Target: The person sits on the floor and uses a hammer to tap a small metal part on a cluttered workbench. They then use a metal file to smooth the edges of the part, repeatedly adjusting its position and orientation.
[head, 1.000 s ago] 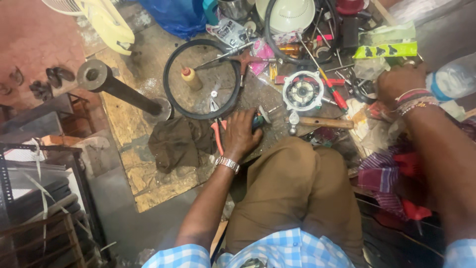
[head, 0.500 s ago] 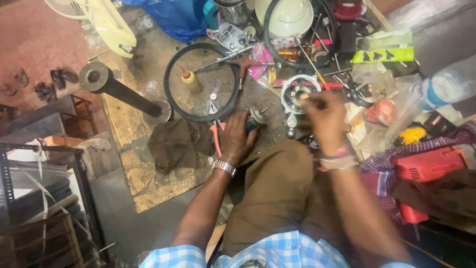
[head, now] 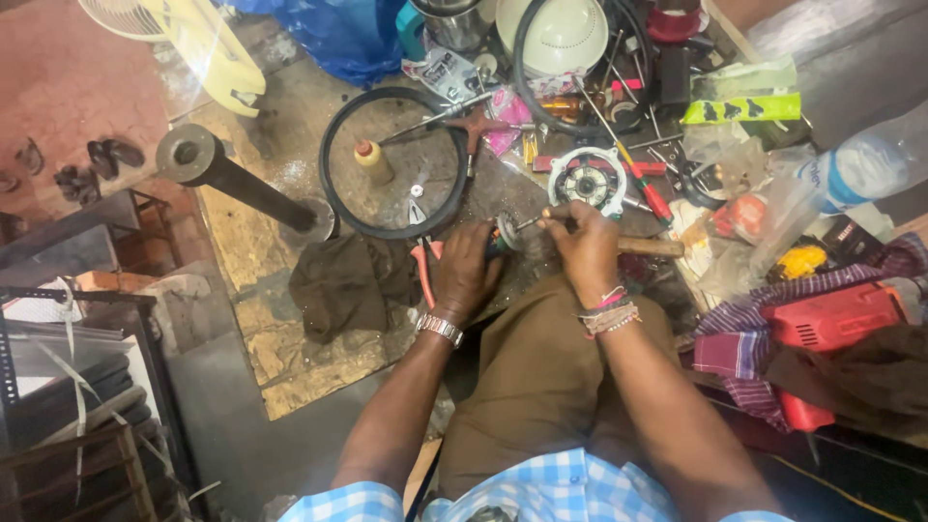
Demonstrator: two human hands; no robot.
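Concrete floor (head: 242, 425), brown cloth (head: 343, 282), black ring (head: 333, 188)

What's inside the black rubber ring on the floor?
Inside the black rubber ring: a small yellow bottle with a red tip, and a small metal piece on bare floor. Its near edge disappears behind the left hand.

The left hand (head: 464, 273) rests on a small round metal part (head: 505, 232) on the floor, just beside red-handled pliers (head: 423, 271). The right hand (head: 585, 246) pinches a thin tool (head: 530, 221) whose tip touches that part. A white motor housing (head: 590, 179) lies just beyond, near a rubber ring (head: 394, 162) encircling a small yellow bottle (head: 372, 160)
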